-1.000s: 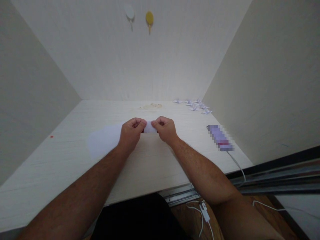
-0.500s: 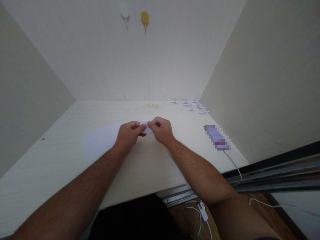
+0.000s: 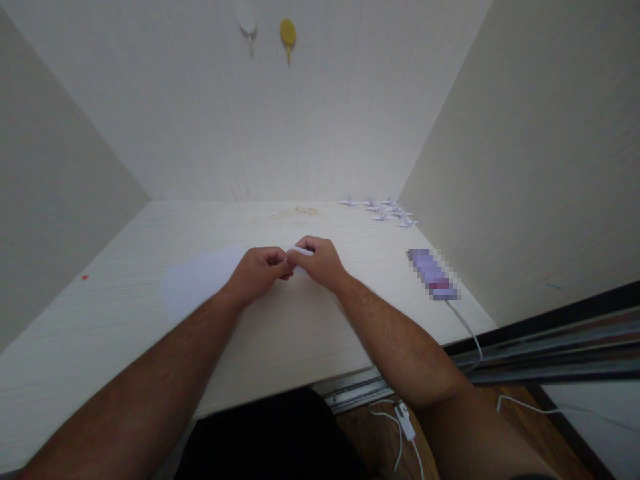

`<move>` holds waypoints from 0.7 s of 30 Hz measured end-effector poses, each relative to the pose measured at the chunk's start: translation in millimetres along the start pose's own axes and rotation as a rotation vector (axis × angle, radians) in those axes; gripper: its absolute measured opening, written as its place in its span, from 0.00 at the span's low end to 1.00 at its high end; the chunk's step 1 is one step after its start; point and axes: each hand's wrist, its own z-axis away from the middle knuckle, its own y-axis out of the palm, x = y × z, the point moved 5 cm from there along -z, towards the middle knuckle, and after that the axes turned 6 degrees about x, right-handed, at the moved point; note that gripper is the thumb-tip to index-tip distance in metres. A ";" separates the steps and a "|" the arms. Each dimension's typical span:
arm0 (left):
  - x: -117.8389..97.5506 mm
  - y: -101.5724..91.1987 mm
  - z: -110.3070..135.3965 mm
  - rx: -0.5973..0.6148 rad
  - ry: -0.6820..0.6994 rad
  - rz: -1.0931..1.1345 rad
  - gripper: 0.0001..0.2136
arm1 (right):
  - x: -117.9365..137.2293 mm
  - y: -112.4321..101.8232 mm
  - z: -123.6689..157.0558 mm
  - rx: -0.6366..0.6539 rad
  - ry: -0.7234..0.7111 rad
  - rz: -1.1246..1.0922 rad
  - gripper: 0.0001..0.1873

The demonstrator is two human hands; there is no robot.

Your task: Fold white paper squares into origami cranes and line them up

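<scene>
A small white piece of paper (image 3: 303, 251), seemingly folded, is held above the middle of the table (image 3: 280, 347). My right hand (image 3: 320, 260) is closed on it, thumb on the near side and fingers behind. My left hand (image 3: 263, 270) is closed too, its thumb and fingertips pinched at the left end of the paper and meeting the right fingertips. Most of the paper is hidden behind the fingers. Several white folded paper cranes (image 3: 383, 217) stand in a group at the table's far right corner.
A blurred-out phone-like object (image 3: 433, 273) lies at the right, with a white cable (image 3: 467, 327) running off the table edge. A bluish-white patch (image 3: 195, 280) shows left of my hands. A small red bit (image 3: 85, 277) lies far left. Walls enclose the back and sides.
The paper has turned and now lies mostly in the right hand, where before it was stretched flat between both thumbs. The left hand's fingers have shifted to its end.
</scene>
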 end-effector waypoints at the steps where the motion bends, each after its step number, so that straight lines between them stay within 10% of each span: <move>1: -0.8 0.7 0.0 0.016 0.000 -0.012 0.12 | 0.2 0.5 0.1 0.013 -0.004 0.018 0.10; 10: 7.3 -10.0 0.5 -0.283 0.008 0.172 0.08 | -6.7 1.1 -4.5 -0.005 0.021 -0.008 0.10; 21: -1.7 -1.7 2.0 -0.124 -0.017 0.030 0.11 | -0.3 -0.7 -4.3 0.020 -0.038 0.125 0.09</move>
